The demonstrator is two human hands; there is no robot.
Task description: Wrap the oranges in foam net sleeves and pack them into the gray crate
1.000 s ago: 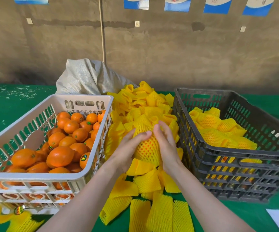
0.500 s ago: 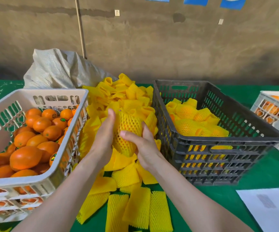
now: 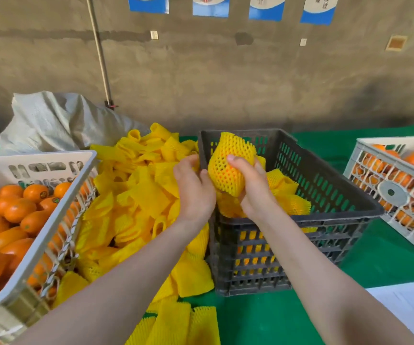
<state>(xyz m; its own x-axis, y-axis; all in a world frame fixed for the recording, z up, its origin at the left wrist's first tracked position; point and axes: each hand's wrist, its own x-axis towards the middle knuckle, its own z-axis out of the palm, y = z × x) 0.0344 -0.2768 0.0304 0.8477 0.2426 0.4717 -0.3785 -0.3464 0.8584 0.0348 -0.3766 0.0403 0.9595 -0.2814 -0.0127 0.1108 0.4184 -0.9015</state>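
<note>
My right hand (image 3: pixel 253 190) grips an orange wrapped in a yellow foam net sleeve (image 3: pixel 228 165), held above the near-left corner of the gray crate (image 3: pixel 330 195). My left hand (image 3: pixel 194 190) is just left of it, its fingertips touching the sleeve's lower edge. Several wrapped oranges (image 3: pixel 285 192) lie inside the gray crate. A pile of empty yellow sleeves (image 3: pixel 136 190) lies between the crates. Bare oranges (image 3: pixel 19 210) fill the white crate (image 3: pixel 59 158) on the left.
A second white crate of oranges (image 3: pixel 397 195) stands at the right. A grey woven sack (image 3: pixel 56 120) lies behind the sleeves against the wall. White paper (image 3: pixel 410 307) lies at the near right on the green cloth (image 3: pixel 375 257).
Both hands carried the wrapped orange to the right, from over the sleeve pile to above the gray crate's near-left corner. The camera view also swung right.
</note>
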